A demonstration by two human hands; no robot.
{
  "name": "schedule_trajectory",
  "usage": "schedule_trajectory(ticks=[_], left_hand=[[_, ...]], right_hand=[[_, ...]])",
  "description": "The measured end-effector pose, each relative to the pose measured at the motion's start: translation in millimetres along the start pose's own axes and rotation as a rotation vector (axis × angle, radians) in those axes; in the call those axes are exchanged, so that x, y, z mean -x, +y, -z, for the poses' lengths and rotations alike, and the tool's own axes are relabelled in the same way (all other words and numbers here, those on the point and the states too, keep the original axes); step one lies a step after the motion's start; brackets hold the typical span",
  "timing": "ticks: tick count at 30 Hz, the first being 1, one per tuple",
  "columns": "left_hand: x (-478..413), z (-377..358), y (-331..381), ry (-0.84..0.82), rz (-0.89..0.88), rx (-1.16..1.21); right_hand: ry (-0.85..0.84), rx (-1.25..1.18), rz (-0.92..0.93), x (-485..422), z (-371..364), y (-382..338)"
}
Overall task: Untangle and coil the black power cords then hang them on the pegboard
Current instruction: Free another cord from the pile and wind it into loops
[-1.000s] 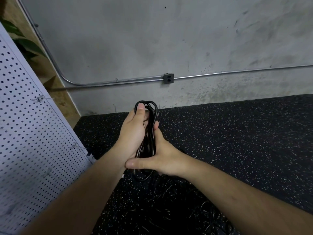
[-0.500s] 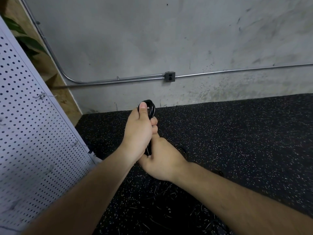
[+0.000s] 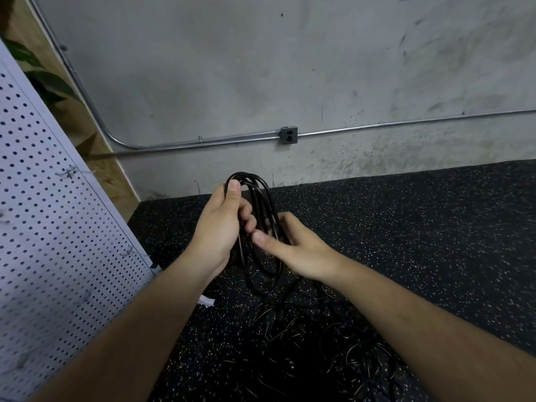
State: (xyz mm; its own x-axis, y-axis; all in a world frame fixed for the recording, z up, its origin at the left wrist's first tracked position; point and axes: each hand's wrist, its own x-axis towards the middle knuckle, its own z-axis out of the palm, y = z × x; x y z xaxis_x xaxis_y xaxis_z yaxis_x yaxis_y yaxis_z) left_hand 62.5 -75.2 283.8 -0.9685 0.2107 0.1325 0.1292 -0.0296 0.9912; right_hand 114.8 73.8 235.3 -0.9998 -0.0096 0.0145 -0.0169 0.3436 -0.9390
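Note:
A coil of black power cord (image 3: 262, 204) stands upright between my hands, above the dark speckled floor. My left hand (image 3: 222, 224) grips its upper part, thumb pressed on the top of the loops. My right hand (image 3: 293, 245) holds the coil's right side lower down, with the thumb across the front of the strands and the fingers hidden behind them. The loops' lower end hangs down to a tangled pile of black cords (image 3: 313, 352) on the floor below. The white pegboard (image 3: 52, 227) leans at the left with small wire hooks (image 3: 68, 171) on it.
A grey concrete wall stands ahead, with a metal conduit and an outlet box (image 3: 288, 135) low on it. A small white scrap (image 3: 207, 300) lies on the floor by the pegboard's foot. Plant leaves (image 3: 37, 74) show behind the pegboard's top.
The coil's loops have spread wider and show more. My right hand has shifted from below my left hand to the coil's right side, thumb now across the front.

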Motion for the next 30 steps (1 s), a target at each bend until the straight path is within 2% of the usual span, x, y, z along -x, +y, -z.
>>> schedule_trajectory(ticks=[4,9,13,16,19,22,26,30], left_hand=[[-4.1,7.0,8.3,-0.033,-0.025,0.254],[-16.4,30.3,15.6,0.099,-0.009,0.461],[-23.9,43.0,18.4,0.164,-0.062,0.490],[-24.8,45.8,19.8,0.206,-0.143,0.387],[-27.1,48.2,18.2,0.202,-0.194,0.264],[-27.4,48.6,15.5,0.150,-0.205,0.149],[-21.2,40.4,11.6,0.004,-0.215,-0.004],[-12.3,31.9,8.1,-0.192,-0.192,-0.133]], right_hand=[[-0.061,-0.086,-0.054,3.2,7.7,18.1],[-0.187,0.079,-0.169,12.9,2.8,54.3],[-0.266,0.030,-0.271,18.4,-11.8,72.2],[-0.195,0.069,-0.300,23.9,-21.9,66.7],[-0.145,0.460,-0.092,30.9,-21.0,48.5],[-0.214,0.776,0.127,42.4,-12.7,17.6],[-0.259,0.890,0.337,53.8,-2.3,-20.1],[-0.082,0.875,0.402,53.4,8.4,-40.2]])
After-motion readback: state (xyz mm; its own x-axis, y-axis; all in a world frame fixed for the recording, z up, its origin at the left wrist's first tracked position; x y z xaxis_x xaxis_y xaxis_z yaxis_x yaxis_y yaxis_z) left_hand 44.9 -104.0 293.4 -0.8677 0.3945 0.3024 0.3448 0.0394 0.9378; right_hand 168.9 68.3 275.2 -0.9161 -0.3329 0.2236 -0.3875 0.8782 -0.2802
